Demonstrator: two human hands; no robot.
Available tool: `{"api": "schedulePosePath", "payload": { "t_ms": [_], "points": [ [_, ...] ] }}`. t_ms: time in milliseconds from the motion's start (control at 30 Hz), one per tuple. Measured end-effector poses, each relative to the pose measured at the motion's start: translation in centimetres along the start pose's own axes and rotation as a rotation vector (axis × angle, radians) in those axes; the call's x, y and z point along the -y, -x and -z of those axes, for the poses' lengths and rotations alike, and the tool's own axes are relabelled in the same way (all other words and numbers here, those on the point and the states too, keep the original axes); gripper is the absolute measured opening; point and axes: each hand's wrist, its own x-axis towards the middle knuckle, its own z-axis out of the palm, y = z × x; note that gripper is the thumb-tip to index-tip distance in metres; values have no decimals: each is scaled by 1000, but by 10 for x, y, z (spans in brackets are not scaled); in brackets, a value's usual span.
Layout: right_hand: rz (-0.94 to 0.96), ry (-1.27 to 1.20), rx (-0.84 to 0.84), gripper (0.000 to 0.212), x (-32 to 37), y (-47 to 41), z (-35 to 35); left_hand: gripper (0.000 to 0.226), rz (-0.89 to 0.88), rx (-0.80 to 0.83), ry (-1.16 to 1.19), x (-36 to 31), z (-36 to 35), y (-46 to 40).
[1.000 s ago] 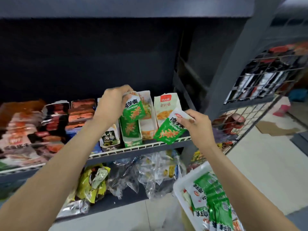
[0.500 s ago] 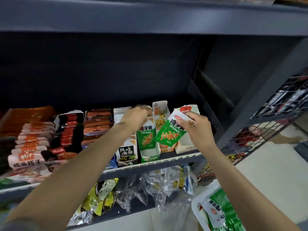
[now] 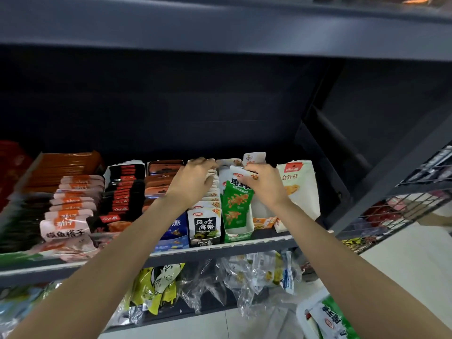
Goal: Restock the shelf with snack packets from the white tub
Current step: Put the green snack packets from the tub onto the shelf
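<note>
the right hand [image 3: 265,185] pinches a green snack packet [image 3: 236,204] upright in the green display box [image 3: 238,234] on the shelf [image 3: 220,250], while the left hand [image 3: 195,182], fingers curled, holds the neighbouring packet row [image 3: 211,192] aside for clearance; the white tub [image 3: 308,311] waits below right

Matt dark-grey metal shelf [image 3: 220,250]; glossy green plastic snack packet [image 3: 236,204]; white card display box [image 3: 241,234]; crinkled clear plastic bags [image 3: 244,272] below.

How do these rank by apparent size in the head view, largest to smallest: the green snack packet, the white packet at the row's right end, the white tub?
1. white packet
2. green snack packet
3. white tub, though mostly cut off by the frame; its visible size misleads.
</note>
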Motion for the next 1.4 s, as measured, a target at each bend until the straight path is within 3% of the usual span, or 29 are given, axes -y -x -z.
{"api": "schedulePosePath", "payload": {
  "t_ms": [100, 167, 267, 500, 767, 1100, 1267, 1400],
  "points": [
    [-1, 150, 95, 8, -2, -5, -14, 44, -12, 110, -152, 2, -3, 5],
    [6, 291, 118, 23, -3, -3, -22, 48, -18, 114, -191, 0, -6, 6],
    [77, 398, 133, 29, -7, -1, -30, 49, -13, 108, -227, -4, -7, 7],
    [84, 253, -83, 29, -14, 30, -11, 38, -98, -57, -165, -28, -21, 20],
    [-167, 181, 34, 30, -68, 130, 36, 20, -403, -73, -123, -117, -87, 42],
    [-694, 192, 151, 35, -185, 307, 61, 30, -369, 424, 36, -216, -232, 98],
    [-930, 151, 243, 58, -222, 366, 54, 36, -360, 708, -67, -247, -288, 122],
    [-923, 146, 308, 79, -243, 397, 45, 55, -231, 871, -146, -261, -326, 133]
  ]
}}
